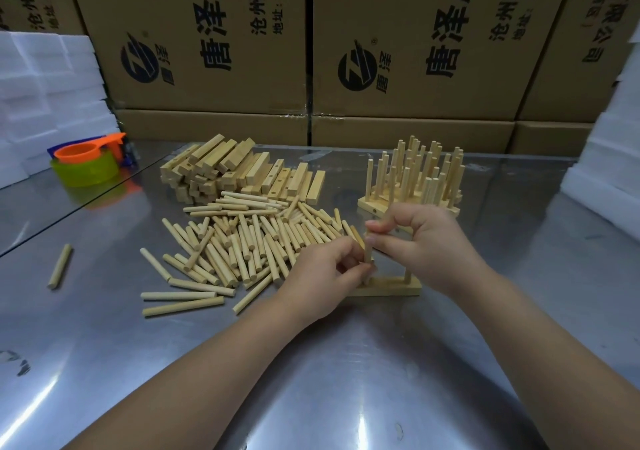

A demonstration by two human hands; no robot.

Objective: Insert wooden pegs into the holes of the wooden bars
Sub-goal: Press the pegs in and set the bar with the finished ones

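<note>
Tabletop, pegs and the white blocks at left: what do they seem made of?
Tabletop: likely stainless steel, shiny, with glare streaks and reflections. Pegs: pale bare wood, matte, no visible coating. White blocks: probably foam, judging by the soft matte faces; not certain.

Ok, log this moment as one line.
step: inserting | left hand: pinches upright peg low | right hand: pinches its top | bar: flat on table, second peg stands at right end
</note>
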